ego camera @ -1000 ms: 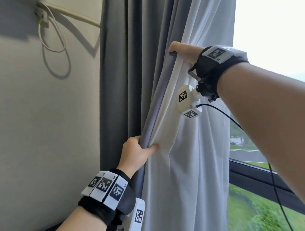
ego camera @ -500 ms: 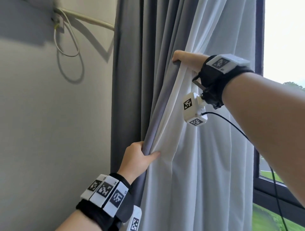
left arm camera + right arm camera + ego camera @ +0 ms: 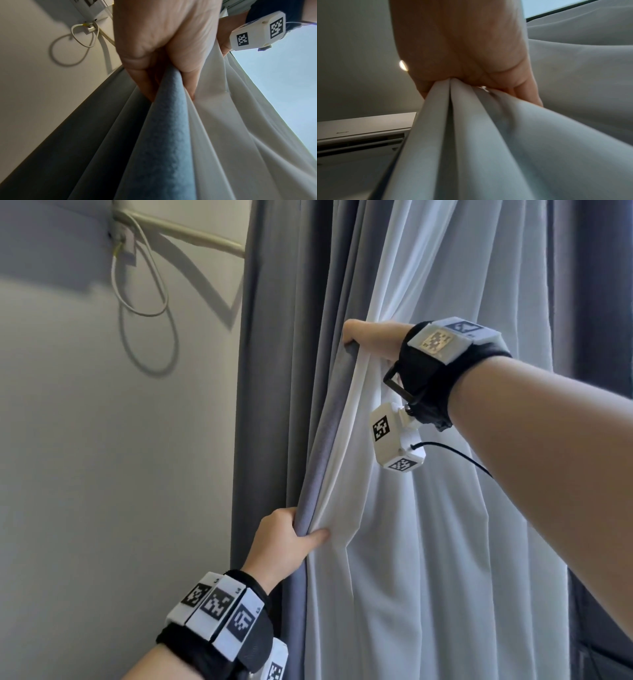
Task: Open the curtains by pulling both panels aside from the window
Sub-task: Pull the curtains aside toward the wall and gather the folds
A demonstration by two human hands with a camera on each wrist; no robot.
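Note:
A grey curtain panel hangs bunched against the wall, its pale lining turned towards me. My left hand grips the panel's folded edge low down, thumb on the lining; the left wrist view shows its fingers pinching the blue-grey fold. My right hand grips the same edge higher up, and in the right wrist view it holds gathered pale folds. Another dark curtain hangs at the far right.
A plain wall is on the left with a looped white cable and conduit near its top. An air conditioner and a ceiling light appear in the right wrist view. A strip of bright window shows beside the lining.
The view has swung left: the window and greenery at the right have slid out of sight behind the lining. Both hands keep their grip on the curtain edge.

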